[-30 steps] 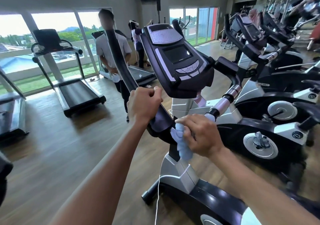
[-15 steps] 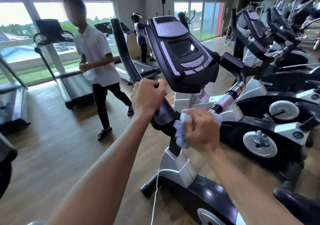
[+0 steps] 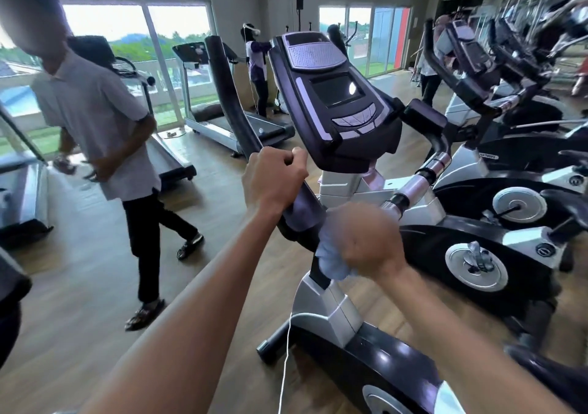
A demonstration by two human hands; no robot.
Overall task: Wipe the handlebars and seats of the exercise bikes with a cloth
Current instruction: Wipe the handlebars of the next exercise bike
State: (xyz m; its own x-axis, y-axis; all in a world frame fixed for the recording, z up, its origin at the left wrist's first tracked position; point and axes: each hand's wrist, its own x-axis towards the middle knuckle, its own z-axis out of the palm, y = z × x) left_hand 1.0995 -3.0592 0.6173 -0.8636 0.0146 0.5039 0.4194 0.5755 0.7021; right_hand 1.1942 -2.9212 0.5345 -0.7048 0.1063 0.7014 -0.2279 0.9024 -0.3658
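Note:
An exercise bike with a dark console (image 3: 334, 95) stands right in front of me. My left hand (image 3: 273, 181) grips its black left handlebar (image 3: 227, 95) just below the console. My right hand (image 3: 366, 241), blurred by motion, holds a light blue cloth (image 3: 331, 257) bunched against the centre of the handlebar, near the stem. The right handlebar (image 3: 420, 181) with silver grip sections runs up and to the right of the cloth. The bike's seat is not in view.
A person in a pale shirt (image 3: 95, 121) walks across the wooden floor close on my left. Treadmills (image 3: 222, 127) line the windows behind. More exercise bikes (image 3: 496, 238) stand close on the right. Another person (image 3: 256, 63) stands by the far treadmill.
The walking person has come closer along my left side. My right hand with the cloth has shifted slightly along the handlebar centre and is now blurred. My left hand keeps its grip.

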